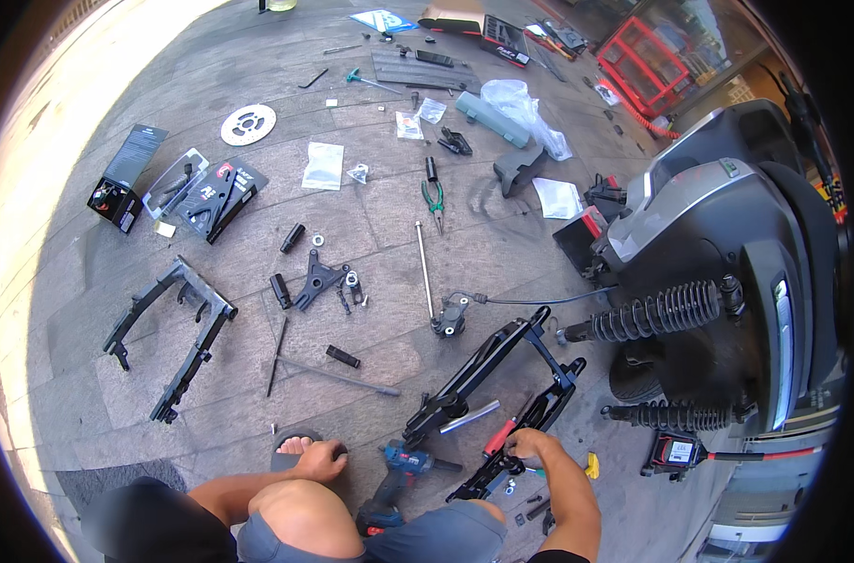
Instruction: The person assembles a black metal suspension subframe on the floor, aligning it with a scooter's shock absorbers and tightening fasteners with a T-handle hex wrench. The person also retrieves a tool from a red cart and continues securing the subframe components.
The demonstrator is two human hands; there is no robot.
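Note:
My right hand (532,447) is closed at the near arm of a black swingarm (560,383) lying on the paving, right beside a red-handled tool (498,437). Its fingertips are partly hidden, so what they grip cannot be made out. My left hand (322,461) hangs loosely in front of my knee, above my sandalled foot, with a gap between thumb and fingers and nothing in it. Between my knees and the swingarm stands a blue and black cordless power tool (389,483). A silver tube (469,417) lies between the swingarm's two arms.
At right, a scooter body (727,206) carries coil-spring shocks (657,312). A brake caliper (450,317) hangs on its hose ahead. Another black frame (211,347) lies left, with a bracket (322,279), brake disc (249,124), green-handled pliers (434,199) and opened boxes (219,199) beyond.

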